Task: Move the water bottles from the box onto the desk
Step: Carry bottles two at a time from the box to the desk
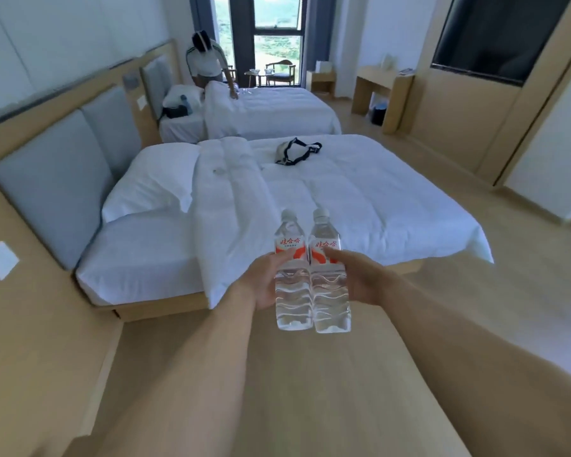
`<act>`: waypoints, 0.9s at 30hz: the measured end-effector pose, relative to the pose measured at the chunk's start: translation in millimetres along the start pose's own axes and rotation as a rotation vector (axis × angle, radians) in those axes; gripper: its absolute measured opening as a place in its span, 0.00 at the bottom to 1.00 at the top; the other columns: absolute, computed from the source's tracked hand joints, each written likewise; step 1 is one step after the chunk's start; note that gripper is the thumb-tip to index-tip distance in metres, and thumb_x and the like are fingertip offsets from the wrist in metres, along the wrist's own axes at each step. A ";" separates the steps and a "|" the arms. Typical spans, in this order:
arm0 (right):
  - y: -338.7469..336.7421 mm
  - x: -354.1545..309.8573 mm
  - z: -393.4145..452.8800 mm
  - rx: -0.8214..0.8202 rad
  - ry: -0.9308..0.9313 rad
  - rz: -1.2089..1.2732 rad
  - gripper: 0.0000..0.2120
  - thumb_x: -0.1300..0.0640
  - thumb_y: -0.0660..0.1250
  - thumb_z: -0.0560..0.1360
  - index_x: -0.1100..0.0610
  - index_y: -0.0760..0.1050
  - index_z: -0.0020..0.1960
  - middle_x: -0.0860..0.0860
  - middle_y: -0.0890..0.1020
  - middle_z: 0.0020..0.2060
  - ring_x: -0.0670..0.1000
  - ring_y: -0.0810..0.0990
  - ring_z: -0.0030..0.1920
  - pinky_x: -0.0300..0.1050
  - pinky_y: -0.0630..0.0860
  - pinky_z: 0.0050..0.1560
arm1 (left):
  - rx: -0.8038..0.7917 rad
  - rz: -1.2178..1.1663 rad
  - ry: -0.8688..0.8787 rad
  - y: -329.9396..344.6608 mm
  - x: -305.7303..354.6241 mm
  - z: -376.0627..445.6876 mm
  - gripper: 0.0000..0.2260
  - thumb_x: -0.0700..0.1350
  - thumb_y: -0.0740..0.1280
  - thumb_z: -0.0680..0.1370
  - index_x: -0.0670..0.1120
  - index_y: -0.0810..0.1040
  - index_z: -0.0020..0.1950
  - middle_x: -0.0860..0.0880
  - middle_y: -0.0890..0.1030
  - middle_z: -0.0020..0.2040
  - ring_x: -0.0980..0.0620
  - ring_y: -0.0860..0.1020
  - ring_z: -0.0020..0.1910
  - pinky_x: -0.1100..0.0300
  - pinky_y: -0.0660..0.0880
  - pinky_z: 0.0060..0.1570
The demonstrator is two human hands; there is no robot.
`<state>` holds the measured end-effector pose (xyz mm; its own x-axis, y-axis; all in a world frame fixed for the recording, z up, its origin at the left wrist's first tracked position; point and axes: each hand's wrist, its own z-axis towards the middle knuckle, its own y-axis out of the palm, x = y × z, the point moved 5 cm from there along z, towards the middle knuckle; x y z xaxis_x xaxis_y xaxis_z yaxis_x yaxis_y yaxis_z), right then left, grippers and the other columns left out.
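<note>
2 bottles (312,275), hands (264,282) gripping, fingertips hidden

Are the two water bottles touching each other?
Touching. The head view shows the left bottle and the right bottle pressed side by side, with no gap visible between their bodies.

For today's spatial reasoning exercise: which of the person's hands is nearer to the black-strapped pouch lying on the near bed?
Right, though only slightly. The right hand grips the right bottle almost straight below the pouch; the left hand, gripping the left bottle, sits further to the pouch's left.
</note>
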<state>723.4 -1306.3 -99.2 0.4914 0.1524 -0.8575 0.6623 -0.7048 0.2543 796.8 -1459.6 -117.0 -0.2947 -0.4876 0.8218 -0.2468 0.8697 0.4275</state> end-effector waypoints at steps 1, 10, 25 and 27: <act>-22.7 -1.5 -8.5 0.035 -0.001 0.003 0.20 0.49 0.64 0.81 0.61 0.75 0.67 0.59 0.81 0.57 0.58 0.83 0.51 0.52 0.81 0.51 | -0.039 0.007 -0.017 21.3 -5.5 12.6 0.19 0.48 0.66 0.81 0.38 0.76 0.68 0.35 0.81 0.62 0.35 0.80 0.60 0.41 0.76 0.62; -245.3 -6.8 -97.7 0.186 -0.034 0.176 0.16 0.59 0.67 0.77 0.59 0.77 0.64 0.59 0.84 0.53 0.57 0.84 0.50 0.53 0.82 0.51 | -0.225 0.194 -0.085 236.0 -61.1 125.0 0.16 0.45 0.67 0.81 0.38 0.75 0.66 0.39 0.84 0.51 0.40 0.84 0.47 0.47 0.81 0.45; -481.8 -6.3 -198.3 0.554 -0.182 0.335 0.26 0.63 0.69 0.72 0.65 0.72 0.69 0.65 0.76 0.66 0.63 0.78 0.61 0.61 0.73 0.66 | -0.661 0.318 -0.229 468.6 -139.3 260.9 0.19 0.35 0.70 0.77 0.39 0.75 0.68 0.37 0.83 0.57 0.38 0.84 0.51 0.47 0.81 0.44; -505.9 -9.1 -196.2 0.579 -0.185 0.346 0.25 0.63 0.69 0.73 0.65 0.72 0.69 0.65 0.76 0.66 0.63 0.78 0.61 0.63 0.71 0.68 | -0.701 0.313 -0.234 487.4 -146.9 285.0 0.18 0.34 0.69 0.78 0.38 0.75 0.68 0.37 0.82 0.57 0.38 0.84 0.52 0.47 0.81 0.46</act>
<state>494.9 -815.2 -132.2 0.4817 -0.2317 -0.8452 0.0522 -0.9551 0.2916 456.7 -986.0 -136.6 -0.4595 -0.1493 0.8755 0.4934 0.7767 0.3914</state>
